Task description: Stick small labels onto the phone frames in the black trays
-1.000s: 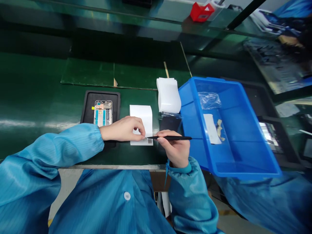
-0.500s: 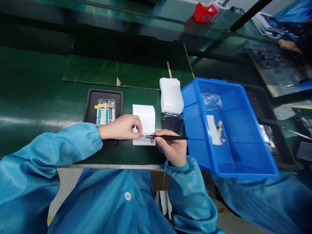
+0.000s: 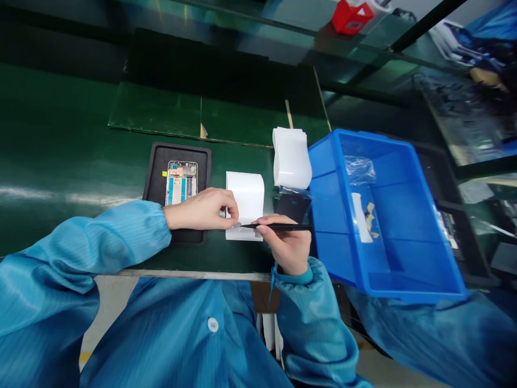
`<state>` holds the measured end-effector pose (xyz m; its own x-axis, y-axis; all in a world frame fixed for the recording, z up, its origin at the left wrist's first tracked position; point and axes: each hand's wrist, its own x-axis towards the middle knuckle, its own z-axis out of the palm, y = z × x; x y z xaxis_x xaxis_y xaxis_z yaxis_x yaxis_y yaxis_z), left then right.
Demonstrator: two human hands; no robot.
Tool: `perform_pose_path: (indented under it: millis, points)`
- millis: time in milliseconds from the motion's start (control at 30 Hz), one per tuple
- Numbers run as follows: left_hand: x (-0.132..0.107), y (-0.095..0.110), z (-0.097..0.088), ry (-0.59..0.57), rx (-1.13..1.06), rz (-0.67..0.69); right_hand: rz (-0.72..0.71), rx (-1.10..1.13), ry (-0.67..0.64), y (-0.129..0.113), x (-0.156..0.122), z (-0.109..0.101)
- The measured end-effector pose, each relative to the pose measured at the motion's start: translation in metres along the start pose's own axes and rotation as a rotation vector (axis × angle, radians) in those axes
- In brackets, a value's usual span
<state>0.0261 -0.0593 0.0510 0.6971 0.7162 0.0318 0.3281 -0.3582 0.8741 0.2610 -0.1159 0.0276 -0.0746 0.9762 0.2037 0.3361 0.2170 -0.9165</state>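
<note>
A small, pale, filmy piece [image 3: 237, 226] lies at the meeting point of both hands, above the lower part of a glossy white rectangular sheet [image 3: 245, 191] on the dark green surface [image 3: 238, 258]. It is too small to make out fully, but it looks very light, thin and flexible, likely to crease or cling if squeezed, so an edge or corner would be the best place to take hold. The slim black pointed tweezers [image 3: 288, 227] look stiff and light, best gripped along the middle of the shaft. The left hand [image 3: 205, 209] comes in from the side, palm down, its wrist over the lower part of a black rectangular tray [image 3: 155, 180] bearing an opened silver phone body [image 3: 181, 180]; its thumb and index fingers curve into a ring, their tips together, apparently pinching the piece. The right hand [image 3: 286, 250] is turned inward, its fingers clamped on the tweezers, which lie nearly level with the tip pointing left at the piece; whether the tweezer tips are parted cannot be told. Both forearms angle inward from the cuffs.
</note>
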Motion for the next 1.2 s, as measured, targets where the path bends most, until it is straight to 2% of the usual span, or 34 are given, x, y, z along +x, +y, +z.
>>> perform_pose_path:
  millis: [133,233,333,433,533,633,767,900,1100,1200]
  points:
    - [-0.004,-0.002,-0.008,0.015,-0.003,-0.023,0.008,0.028,0.01,0.0,0.0,0.003]
    - [-0.018,-0.008,-0.026,0.086,0.066,-0.057,0.029,0.027,0.045,0.003,0.0,0.003]
    - [-0.044,-0.021,-0.049,0.283,0.336,-0.133,0.059,0.039,0.049,0.008,0.001,0.003]
    - [-0.075,-0.038,-0.065,0.488,0.713,-0.379,0.071,0.055,0.051,0.01,0.006,0.004]
    - [-0.098,-0.051,-0.066,0.452,0.763,-0.586,0.074,0.059,0.047,0.009,0.016,0.011]
    - [-0.108,-0.054,-0.054,0.399,0.691,-0.627,0.097,0.073,0.017,0.003,0.029,0.025]
    - [-0.106,-0.043,-0.034,0.347,0.782,-0.575,0.115,0.115,-0.049,-0.012,0.047,0.051]
    - [-0.096,-0.034,-0.027,0.394,0.985,-0.387,0.127,0.133,-0.143,-0.022,0.063,0.08]
    - [-0.086,-0.048,-0.023,0.527,0.809,-0.118,0.224,0.237,-0.191,-0.017,0.075,0.103]
    - [-0.086,-0.055,-0.021,0.537,0.754,-0.081,0.262,0.249,-0.205,-0.012,0.075,0.106]
